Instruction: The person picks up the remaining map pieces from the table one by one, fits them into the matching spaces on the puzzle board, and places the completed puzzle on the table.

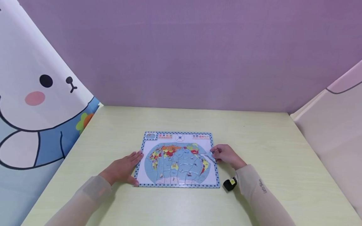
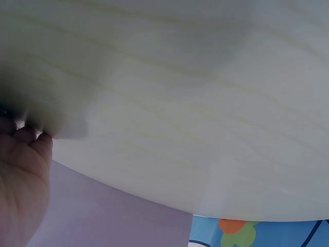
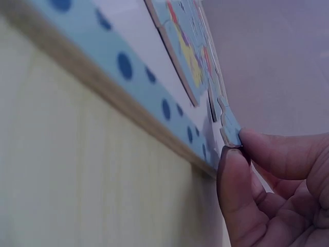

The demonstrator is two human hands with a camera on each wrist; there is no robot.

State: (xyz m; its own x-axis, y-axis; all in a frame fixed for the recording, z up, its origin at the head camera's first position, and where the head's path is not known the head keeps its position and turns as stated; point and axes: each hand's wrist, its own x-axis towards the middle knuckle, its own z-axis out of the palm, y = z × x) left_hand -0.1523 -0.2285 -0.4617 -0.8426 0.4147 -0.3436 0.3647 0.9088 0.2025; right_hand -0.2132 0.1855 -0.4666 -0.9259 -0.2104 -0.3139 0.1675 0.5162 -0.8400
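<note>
A world map jigsaw puzzle (image 1: 181, 180) with a blue dotted border lies flat on the table, most of its oval filled with pieces. My right hand (image 1: 226, 154) is at the board's right edge. Between thumb and fingers it pinches a light blue puzzle piece (image 3: 231, 127), tilted over the border in the right wrist view. White backing shows beside the fitted pieces at that side. Along the left edge rests my left hand (image 1: 122, 168), fingers extended over the border and thumb near the lower left corner. In the left wrist view, only part of the left hand (image 2: 23, 175) shows.
A small black object with a yellow mark (image 1: 230, 184) sits by the right sleeve. Behind the pale wooden table (image 1: 254, 128) rises a purple backdrop (image 1: 181, 62). Cloth with a cartoon figure (image 1: 31, 138) hangs at the left, and a pale panel (image 1: 336, 125) stands at the right.
</note>
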